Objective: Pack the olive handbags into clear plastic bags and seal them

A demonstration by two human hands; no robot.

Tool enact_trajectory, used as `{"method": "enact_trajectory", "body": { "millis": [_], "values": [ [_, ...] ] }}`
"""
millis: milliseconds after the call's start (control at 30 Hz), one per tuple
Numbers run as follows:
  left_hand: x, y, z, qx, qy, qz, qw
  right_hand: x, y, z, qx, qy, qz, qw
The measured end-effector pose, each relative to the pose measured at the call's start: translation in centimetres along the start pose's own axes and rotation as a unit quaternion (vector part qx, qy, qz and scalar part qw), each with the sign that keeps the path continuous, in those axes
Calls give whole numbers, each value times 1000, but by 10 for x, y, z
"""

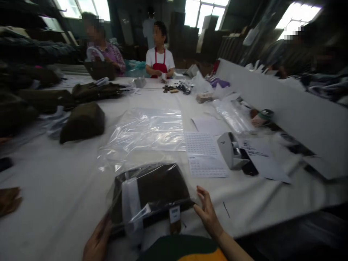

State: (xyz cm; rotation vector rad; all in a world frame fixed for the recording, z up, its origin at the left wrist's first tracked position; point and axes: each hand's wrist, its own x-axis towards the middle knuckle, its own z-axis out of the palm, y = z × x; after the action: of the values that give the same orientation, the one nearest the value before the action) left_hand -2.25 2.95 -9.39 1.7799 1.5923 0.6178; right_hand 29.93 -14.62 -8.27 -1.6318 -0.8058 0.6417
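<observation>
A dark olive-brown handbag (160, 183) lies in a clear plastic bag on the table in front of me. A white-wrapped strap (131, 199) runs over it, and a white printed tag (174, 214) hangs at its near edge with a brown piece below. My left hand (96, 239) grips the near left corner, its fingers blurred and partly hidden. At the right end, my right hand (208, 214) holds the edge between thumb and fingers. Just beyond the handbag, flat clear plastic bags (152, 130) are spread out.
Printed sheets (206, 154), a grey-white tape dispenser (232, 152) and a dark phone (248, 163) lie to the right. More dark bags (83, 123) sit on the left. A white panel (272, 105) borders the right side. A co-worker in a red apron (160, 67) stands across the table.
</observation>
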Motion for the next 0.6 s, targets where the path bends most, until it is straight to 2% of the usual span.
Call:
{"method": "enact_trajectory", "body": {
  "millis": [67, 133, 167, 300, 367, 400, 433, 467, 500, 533, 567, 600],
  "values": [
    [-13, 1, -16, 20, 6, -37, 999, -2, -8, 1, -94, -39, -149, 984],
    [-20, 5, -24, 29, 38, -30, 998, -2, -9, 8, -158, -81, -249, 952],
    [-22, 8, -26, 35, 59, -7, 998, -1, -9, 14, -177, -84, -262, 945],
    [-30, 23, -30, 69, 129, 113, 983, 19, -11, 35, -215, -41, -207, 953],
    [-39, 40, -34, 73, 206, 186, 958, 33, -16, 43, -212, -28, -209, 954],
    [-44, 52, -34, 62, 216, 252, 941, 39, -19, 46, -204, -28, -207, 956],
    [-49, 67, -31, 47, 183, 338, 922, 44, -21, 49, -191, -25, -197, 961],
    [-53, 84, -25, 36, 104, 430, 896, 48, -23, 52, -176, -22, -180, 968],
    [-56, 101, -15, 27, -15, 515, 857, 50, -24, 54, -162, -19, -163, 973],
    [-56, 116, -1, 37, -135, 560, 817, 53, -24, 55, -151, -17, -148, 977],
    [-55, 130, 15, 74, -205, 561, 799, 55, -23, 55, -143, -21, -139, 980],
    [-52, 139, 32, 105, -221, 549, 799, 58, -22, 53, -139, -30, -136, 980]
  ]
}}
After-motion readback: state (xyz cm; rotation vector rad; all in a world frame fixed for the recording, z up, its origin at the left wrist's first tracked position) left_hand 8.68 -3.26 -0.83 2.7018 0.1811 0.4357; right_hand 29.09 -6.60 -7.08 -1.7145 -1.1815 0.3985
